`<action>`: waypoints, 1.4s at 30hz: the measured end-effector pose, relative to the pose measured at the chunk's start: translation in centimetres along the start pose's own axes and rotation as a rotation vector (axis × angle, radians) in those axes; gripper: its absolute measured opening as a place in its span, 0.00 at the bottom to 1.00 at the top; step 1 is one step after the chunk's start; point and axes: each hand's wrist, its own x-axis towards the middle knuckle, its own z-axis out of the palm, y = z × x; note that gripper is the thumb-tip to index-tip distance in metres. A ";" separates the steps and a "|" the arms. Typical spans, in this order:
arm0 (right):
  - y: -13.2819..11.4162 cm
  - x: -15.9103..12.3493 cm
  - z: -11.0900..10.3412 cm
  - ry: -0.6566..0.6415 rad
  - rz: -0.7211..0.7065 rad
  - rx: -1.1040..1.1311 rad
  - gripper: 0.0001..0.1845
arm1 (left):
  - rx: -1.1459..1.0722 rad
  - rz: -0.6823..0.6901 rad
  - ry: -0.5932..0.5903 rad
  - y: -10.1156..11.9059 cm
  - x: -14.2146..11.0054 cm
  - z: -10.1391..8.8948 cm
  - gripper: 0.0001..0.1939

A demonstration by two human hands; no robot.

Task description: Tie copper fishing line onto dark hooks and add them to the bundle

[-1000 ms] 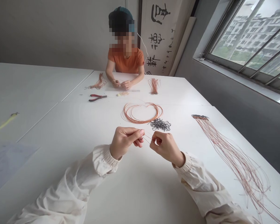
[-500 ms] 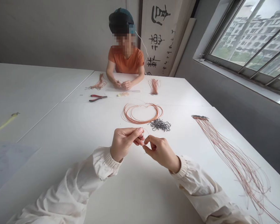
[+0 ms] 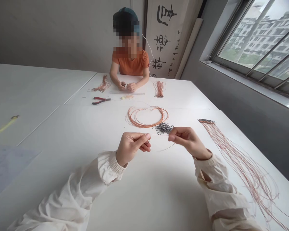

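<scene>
My left hand is closed in a pinch of thumb and forefinger on a small fish hook, mostly hidden by the fingertips. From there a thin reddish fishing line runs taut to my right hand, which pinches it between thumb and forefinger. A loose stretch of line curves below the right fingers. Just beyond my hands lies a pile of dark fish hooks, partly covered by the right hand. Touching the pile is a coil of orange-brown line.
On the right lies a bundle of hooked lines. Across the white table sits a person with both hands together. Near them are pliers, a ruler and two line bundles. A yellow strand lies left.
My right hand has moved right and slightly up, away from the left, drawing the line straight between them. My left hand has barely moved.
</scene>
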 end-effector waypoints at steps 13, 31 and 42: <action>-0.1 -0.5 -6.8 0.329 -0.186 0.375 0.15 | -0.047 -0.057 -0.097 0.1 -0.7 0.0 0.15; 0.2 -2.1 -11.5 0.649 -0.330 0.145 0.14 | -0.070 -0.068 -0.139 1.3 -1.0 -0.1 0.15; -1.6 -6.1 -13.8 0.187 0.120 -0.360 0.10 | -0.183 -0.188 -0.182 1.7 -0.7 -0.6 0.13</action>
